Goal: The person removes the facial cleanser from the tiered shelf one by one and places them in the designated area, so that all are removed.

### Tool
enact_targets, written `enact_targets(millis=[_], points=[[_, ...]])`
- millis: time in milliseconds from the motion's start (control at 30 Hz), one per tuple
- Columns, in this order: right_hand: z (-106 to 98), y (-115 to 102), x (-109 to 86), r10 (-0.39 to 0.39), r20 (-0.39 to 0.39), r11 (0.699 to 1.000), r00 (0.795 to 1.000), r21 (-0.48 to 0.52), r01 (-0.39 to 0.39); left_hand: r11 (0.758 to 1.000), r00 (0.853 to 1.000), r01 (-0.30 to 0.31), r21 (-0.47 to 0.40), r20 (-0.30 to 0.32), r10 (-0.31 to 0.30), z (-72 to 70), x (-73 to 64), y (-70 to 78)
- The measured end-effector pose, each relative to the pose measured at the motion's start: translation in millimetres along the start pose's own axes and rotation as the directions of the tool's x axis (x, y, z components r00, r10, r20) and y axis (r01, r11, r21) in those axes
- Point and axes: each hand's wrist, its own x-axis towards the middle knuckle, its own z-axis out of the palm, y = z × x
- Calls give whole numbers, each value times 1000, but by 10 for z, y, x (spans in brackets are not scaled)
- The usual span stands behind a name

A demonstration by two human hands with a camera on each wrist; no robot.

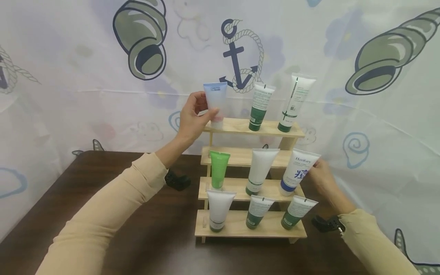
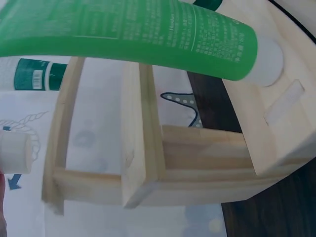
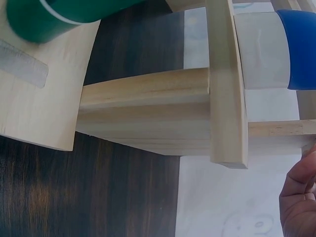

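Observation:
A pale blue-and-pink squeeze tube [image 1: 215,101] stands cap-down at the left end of the wooden tiered rack's [image 1: 237,125] top tier. My left hand [image 1: 196,118] grips it, thumb across its front and fingers behind; its white cap [image 2: 15,153] shows at the left wrist view's edge. Below it is a green tube [image 1: 219,169]. My right hand [image 1: 323,179] is at the rack's right side, by a white tube with a blue cap [image 1: 298,172]. Its fingers [image 3: 301,182] are bent near a plank end; the tube hides the fingertips, so I cannot tell what they hold.
Two white-and-green tubes [image 1: 262,107] share the top tier. A white tube [image 1: 262,170] stands between the green and blue-capped ones. Three tubes [image 1: 220,210] line the bottom tier. The rack stands on a dark wooden table [image 1: 154,236] before a patterned cloth [image 1: 292,34].

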Motion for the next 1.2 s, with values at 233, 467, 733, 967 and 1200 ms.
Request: enact_targets(millis=[233,467,733,967,1200], points=[[-22,-2,18,-31,-12,999,999,16,32,1000,998,19,25,-55,-18,-340,-76,58],[-57,4,24,-58,-11,997,998,56,59,979,982,175,104,-89,-166,-746,-296,-54],[-54,-18,15,-55,-6,997,998,51,55,881,916,399,255,-68,-395,-1193,-718,-472],[-33,-35,-2,-38,-2,999,999,-29,38,724,807,565,395,-84,-584,-1458,-1080,-810],[-5,-23,-7,-27,-10,999,1000,-28,26,627,722,637,449,-61,-689,-1561,-1296,-975]])
